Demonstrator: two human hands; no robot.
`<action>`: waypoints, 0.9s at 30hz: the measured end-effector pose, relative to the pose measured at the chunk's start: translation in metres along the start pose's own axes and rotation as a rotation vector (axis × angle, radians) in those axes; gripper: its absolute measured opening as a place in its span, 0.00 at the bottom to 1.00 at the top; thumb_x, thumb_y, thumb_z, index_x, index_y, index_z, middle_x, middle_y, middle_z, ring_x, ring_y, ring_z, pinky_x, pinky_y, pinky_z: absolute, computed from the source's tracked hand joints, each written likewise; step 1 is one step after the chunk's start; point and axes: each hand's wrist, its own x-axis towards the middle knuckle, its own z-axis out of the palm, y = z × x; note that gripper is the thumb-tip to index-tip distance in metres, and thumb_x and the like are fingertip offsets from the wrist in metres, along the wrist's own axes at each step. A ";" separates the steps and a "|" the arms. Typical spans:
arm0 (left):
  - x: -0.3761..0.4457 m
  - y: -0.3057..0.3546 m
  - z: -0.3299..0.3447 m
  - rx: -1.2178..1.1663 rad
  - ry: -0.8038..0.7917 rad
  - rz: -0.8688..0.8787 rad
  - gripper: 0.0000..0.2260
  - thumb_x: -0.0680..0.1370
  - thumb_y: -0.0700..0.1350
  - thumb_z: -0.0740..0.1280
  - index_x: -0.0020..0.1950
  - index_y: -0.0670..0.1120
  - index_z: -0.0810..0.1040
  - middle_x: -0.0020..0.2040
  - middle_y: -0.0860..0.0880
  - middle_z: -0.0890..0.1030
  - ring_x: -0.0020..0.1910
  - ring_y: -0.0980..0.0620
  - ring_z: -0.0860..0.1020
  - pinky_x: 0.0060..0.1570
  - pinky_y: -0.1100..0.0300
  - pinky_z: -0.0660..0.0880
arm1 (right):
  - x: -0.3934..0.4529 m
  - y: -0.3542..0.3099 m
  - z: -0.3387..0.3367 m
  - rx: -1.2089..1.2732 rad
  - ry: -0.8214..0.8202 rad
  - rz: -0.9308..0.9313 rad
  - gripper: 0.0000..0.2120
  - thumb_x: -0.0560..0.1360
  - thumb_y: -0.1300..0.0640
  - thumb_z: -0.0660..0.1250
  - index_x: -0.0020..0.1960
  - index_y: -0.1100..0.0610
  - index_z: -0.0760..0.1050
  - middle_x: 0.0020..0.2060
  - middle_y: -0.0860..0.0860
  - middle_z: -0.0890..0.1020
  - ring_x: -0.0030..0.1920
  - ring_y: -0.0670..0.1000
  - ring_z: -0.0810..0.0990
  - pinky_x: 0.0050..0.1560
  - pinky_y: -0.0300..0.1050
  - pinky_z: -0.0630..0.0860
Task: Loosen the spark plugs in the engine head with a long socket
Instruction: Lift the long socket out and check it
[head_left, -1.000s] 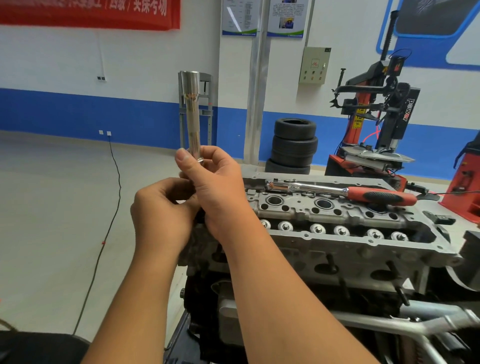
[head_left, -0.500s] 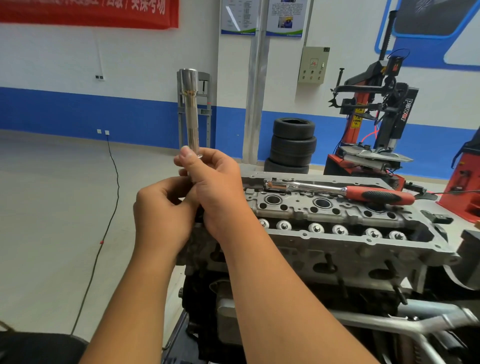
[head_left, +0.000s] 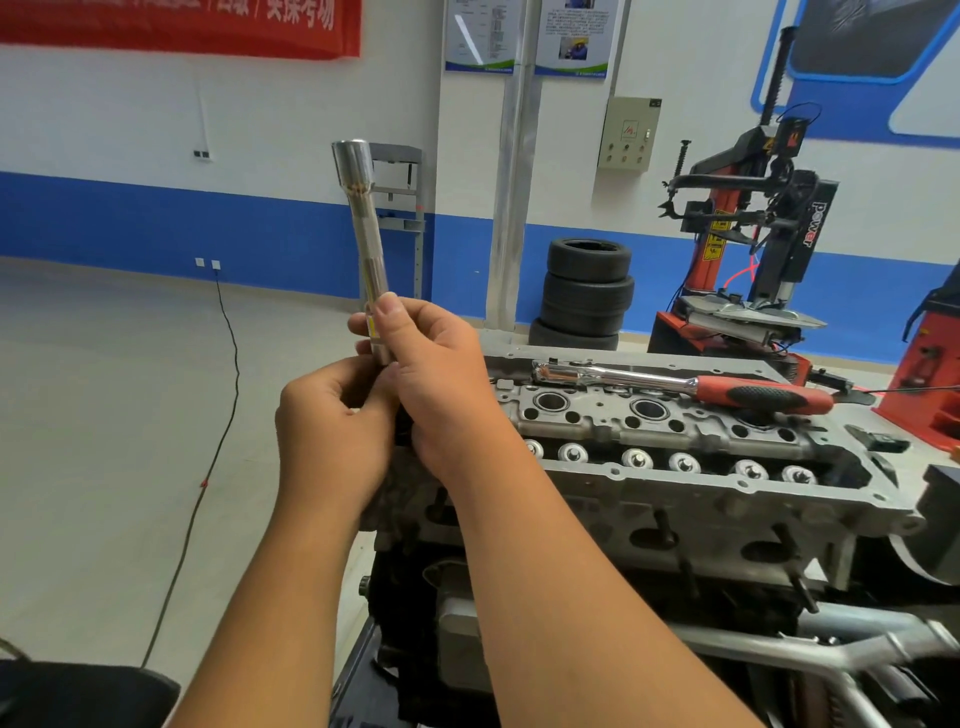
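Long socket (head_left: 367, 244): chrome, held nearly upright, wide end up, above the left end of the engine head (head_left: 675, 467). Right hand (head_left: 431, 379) pinches its lower shaft between thumb and fingers. Left hand (head_left: 332, 436) is curled just below, at the socket's bottom end; whether it grips the socket cannot be told. Ratchet wrench (head_left: 675, 387), red and black handle, lies along the far edge of the head, handle to the right. Spark plug wells (head_left: 550, 401) open on top. Stacked tires (head_left: 584, 296) and a tire changer (head_left: 748, 249) stand by the far wall.
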 end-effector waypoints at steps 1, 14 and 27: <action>0.000 0.001 0.000 -0.004 -0.016 0.002 0.12 0.82 0.44 0.70 0.43 0.60 0.84 0.41 0.57 0.86 0.41 0.53 0.85 0.47 0.45 0.84 | 0.001 0.000 0.000 0.004 0.001 0.005 0.10 0.84 0.51 0.65 0.55 0.57 0.81 0.53 0.55 0.86 0.51 0.51 0.79 0.61 0.54 0.79; 0.000 -0.001 0.000 -0.024 -0.017 0.041 0.13 0.81 0.43 0.71 0.44 0.62 0.84 0.41 0.59 0.86 0.42 0.56 0.85 0.42 0.55 0.83 | 0.003 0.002 0.001 0.018 0.017 0.005 0.14 0.84 0.46 0.64 0.51 0.54 0.81 0.53 0.55 0.87 0.50 0.52 0.82 0.61 0.56 0.81; 0.001 -0.002 -0.001 -0.042 -0.059 0.033 0.14 0.81 0.41 0.71 0.45 0.61 0.83 0.41 0.61 0.87 0.42 0.61 0.85 0.37 0.67 0.80 | 0.004 0.004 0.001 0.026 0.018 0.004 0.14 0.84 0.45 0.64 0.53 0.55 0.80 0.49 0.51 0.87 0.49 0.52 0.83 0.60 0.58 0.82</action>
